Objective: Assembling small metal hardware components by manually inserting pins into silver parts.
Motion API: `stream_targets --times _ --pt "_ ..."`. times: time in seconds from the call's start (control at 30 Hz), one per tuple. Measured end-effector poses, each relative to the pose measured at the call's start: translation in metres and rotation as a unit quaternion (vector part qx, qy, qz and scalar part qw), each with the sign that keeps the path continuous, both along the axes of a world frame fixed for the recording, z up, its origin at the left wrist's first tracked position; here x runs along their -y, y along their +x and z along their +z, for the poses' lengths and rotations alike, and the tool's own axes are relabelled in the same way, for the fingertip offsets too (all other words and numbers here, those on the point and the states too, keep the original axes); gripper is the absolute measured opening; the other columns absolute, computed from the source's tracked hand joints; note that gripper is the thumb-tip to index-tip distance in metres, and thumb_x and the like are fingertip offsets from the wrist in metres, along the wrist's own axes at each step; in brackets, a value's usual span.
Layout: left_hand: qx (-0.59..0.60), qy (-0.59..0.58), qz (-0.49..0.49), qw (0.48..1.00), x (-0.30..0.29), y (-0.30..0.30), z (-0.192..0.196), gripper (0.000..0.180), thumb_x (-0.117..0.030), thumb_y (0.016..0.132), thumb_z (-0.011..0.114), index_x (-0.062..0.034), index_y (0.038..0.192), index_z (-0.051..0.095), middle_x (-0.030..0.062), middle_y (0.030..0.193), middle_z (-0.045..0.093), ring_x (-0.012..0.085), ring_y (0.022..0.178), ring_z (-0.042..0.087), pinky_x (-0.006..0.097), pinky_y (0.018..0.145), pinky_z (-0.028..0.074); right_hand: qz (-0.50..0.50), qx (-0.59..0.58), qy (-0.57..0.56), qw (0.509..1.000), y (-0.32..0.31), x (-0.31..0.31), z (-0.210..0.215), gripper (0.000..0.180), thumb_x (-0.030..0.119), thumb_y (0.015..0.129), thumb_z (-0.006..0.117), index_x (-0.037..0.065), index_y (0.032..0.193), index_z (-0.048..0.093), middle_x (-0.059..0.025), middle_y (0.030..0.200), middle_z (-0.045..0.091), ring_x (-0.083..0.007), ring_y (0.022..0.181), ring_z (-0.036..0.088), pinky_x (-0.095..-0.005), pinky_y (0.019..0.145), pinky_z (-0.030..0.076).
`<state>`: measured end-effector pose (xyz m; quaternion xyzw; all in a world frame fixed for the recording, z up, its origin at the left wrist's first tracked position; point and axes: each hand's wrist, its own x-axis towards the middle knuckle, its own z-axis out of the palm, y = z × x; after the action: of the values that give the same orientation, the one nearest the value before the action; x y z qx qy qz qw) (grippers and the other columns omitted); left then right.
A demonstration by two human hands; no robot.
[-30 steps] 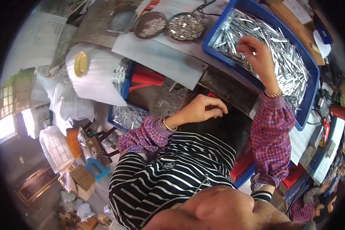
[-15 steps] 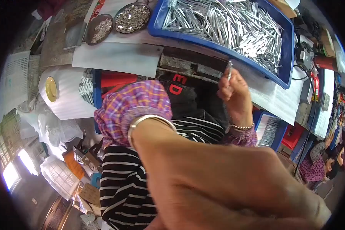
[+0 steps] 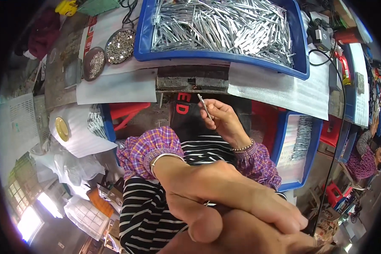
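My right hand point(image 3: 223, 120), with a beaded bracelet at its wrist, pinches a slim silver metal piece point(image 3: 205, 106) between thumb and fingers. It is over the dark apron, just below the table's front edge. My left hand point(image 3: 228, 190), with a silver bangle, is very close to the view and fills the lower middle. Its thumb and fingers are spread apart, and nothing shows between them. A blue tray point(image 3: 224, 59) heaped with long, thin silver metal pieces point(image 3: 224, 29) stands on the table beyond my hands.
Two round dishes with small shiny metal bits point(image 3: 120, 45) stand left of the tray. White foam sheets point(image 3: 114, 91) cover the table front. Another blue tray point(image 3: 277, 144) holding metal pieces is at right. A yellow oval dish point(image 3: 62, 129) lies at left. A black cable point(image 3: 340, 106) hangs at right.
The view has shifted. My right hand has come away from the big tray toward my lap, still holding the metal piece. My left hand has turned, and its thumb and fingers now show spread.
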<state>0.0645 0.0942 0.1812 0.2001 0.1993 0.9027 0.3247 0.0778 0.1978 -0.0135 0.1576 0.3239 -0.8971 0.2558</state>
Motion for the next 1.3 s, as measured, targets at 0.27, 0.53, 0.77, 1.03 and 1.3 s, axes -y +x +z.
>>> stream_targets --times 0.27,0.53,0.77,1.03,1.3 --pt "-0.28 0.031 0.049 0.958 0.028 -0.017 -0.053 0.04 -0.018 0.094 0.043 0.0184 0.106 0.054 0.029 0.105 0.059 0.0357 0.095 0.062 0.036 0.08 0.052 -0.015 0.005 -0.014 1.0 0.002 0.002 -0.006 0.025 0.02 0.091 0.052 0.001 0.105 0.055 -0.0016 0.078 0.056 -0.0056 0.054 0.043 -0.0177 0.047 0.032" --pt "-0.372 -0.073 0.118 0.918 0.039 -0.039 -0.076 0.015 0.0 0.083 0.052 0.003 0.087 0.067 0.0313 0.092 0.061 0.0332 0.074 0.063 0.036 0.064 0.054 -0.014 0.014 -0.017 1.0 0.005 0.003 -0.014 0.023 0.019 0.093 0.049 0.001 0.106 0.055 -0.0005 0.076 0.057 -0.0053 0.055 0.044 -0.0183 0.049 0.033" --pt "-0.284 -0.465 0.232 0.806 0.098 -0.055 -0.098 0.034 0.014 0.056 0.04 0.0031 0.077 0.065 0.0179 0.089 0.065 0.0216 0.078 0.064 0.029 0.07 0.051 -0.009 0.021 -0.02 1.0 0.004 0.008 -0.015 0.024 0.019 0.092 0.05 0.0 0.106 0.054 -0.0014 0.077 0.057 -0.0061 0.055 0.044 -0.0188 0.049 0.032" --pt "-0.287 -0.665 0.399 0.562 0.211 -0.119 -0.148 0.013 -0.003 0.08 0.059 -0.0033 0.092 0.065 0.0027 0.085 0.068 0.0065 0.071 0.061 0.02 0.061 0.046 -0.01 0.029 -0.007 1.0 0.009 0.004 -0.016 0.025 0.019 0.092 0.05 -0.001 0.107 0.052 -0.003 0.079 0.054 -0.0071 0.058 0.043 -0.0195 0.05 0.033" --pt "-0.275 -0.795 0.416 0.345 0.311 -0.171 -0.182 0.02 -0.009 0.072 0.065 -0.0095 0.092 0.068 0.0064 0.076 0.067 0.0125 0.065 0.061 0.026 0.061 0.047 0.01 0.029 -0.002 1.0 0.01 0.015 -0.019 0.023 0.018 0.092 0.049 -0.001 0.105 0.054 -0.0024 0.079 0.055 -0.0069 0.057 0.044 -0.0193 0.05 0.034"
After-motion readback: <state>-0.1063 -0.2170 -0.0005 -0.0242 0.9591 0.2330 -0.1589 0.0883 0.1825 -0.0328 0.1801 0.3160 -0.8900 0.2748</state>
